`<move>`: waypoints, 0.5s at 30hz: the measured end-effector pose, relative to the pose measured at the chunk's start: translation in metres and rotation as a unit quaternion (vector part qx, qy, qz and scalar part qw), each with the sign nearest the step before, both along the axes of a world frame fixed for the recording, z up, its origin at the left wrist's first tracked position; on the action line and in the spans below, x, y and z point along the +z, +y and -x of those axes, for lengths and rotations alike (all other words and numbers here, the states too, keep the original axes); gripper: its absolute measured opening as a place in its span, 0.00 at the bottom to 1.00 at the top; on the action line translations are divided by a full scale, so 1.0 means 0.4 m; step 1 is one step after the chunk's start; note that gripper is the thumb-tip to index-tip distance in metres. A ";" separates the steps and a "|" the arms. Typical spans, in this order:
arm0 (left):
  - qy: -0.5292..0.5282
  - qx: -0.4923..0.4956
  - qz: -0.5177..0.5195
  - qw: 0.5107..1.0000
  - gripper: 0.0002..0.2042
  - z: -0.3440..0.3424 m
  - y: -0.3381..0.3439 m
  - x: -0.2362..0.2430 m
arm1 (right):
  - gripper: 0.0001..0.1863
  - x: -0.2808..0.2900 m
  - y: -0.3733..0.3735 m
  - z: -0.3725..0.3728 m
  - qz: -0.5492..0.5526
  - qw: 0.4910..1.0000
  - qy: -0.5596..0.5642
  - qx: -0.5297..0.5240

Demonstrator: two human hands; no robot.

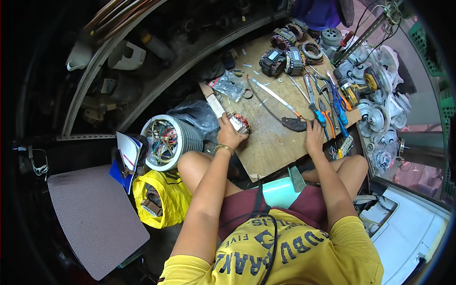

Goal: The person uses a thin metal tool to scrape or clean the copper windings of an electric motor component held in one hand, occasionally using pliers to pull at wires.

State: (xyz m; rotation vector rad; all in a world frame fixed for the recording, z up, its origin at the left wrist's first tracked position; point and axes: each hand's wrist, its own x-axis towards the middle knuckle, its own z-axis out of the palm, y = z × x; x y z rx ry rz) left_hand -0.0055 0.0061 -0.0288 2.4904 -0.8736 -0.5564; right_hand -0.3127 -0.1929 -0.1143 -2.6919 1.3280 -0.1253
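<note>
My left hand (230,134) is closed around a small motor stator (240,122) with copper windings, at the left edge of the wooden work board (266,147). Fingers hide part of its metal core. My right hand (314,137) rests on the board, fingers stretched forward and apparently holding nothing. Its fingertips lie beside the black wrapped grip of a hacksaw (293,124), whose blade slants away to the far left. Just right of that hand are a blue-handled screwdriver (317,113) and orange-handled pliers (327,114).
Several wound stators (295,61) stand at the board's far end. A yellow-black cordless drill (356,88) and white plastic parts (377,116) crowd the right. Leftward are a clear plastic bag (227,85), a white bucket of wires (178,142) and a yellow bag (173,202).
</note>
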 end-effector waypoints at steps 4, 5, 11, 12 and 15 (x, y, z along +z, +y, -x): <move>-0.019 0.022 0.036 0.999 0.57 0.016 0.041 -0.002 | 0.33 0.021 -0.002 -0.035 -0.028 0.999 0.038 0.001; -0.036 0.036 0.060 0.997 0.57 0.045 0.046 -0.004 | 0.33 0.020 -0.008 -0.025 -0.026 0.999 0.039 -0.003; -0.051 0.122 0.110 0.985 0.62 0.132 0.110 -0.048 | 0.34 0.044 0.014 -0.030 -0.041 0.998 0.022 -0.030; -0.072 0.114 0.149 0.980 0.62 0.129 0.125 -0.058 | 0.34 0.051 0.021 -0.040 -0.050 0.998 0.025 -0.040; -0.049 0.097 0.157 0.982 0.59 0.111 0.161 -0.079 | 0.36 0.055 0.049 -0.064 -0.056 0.997 0.024 -0.057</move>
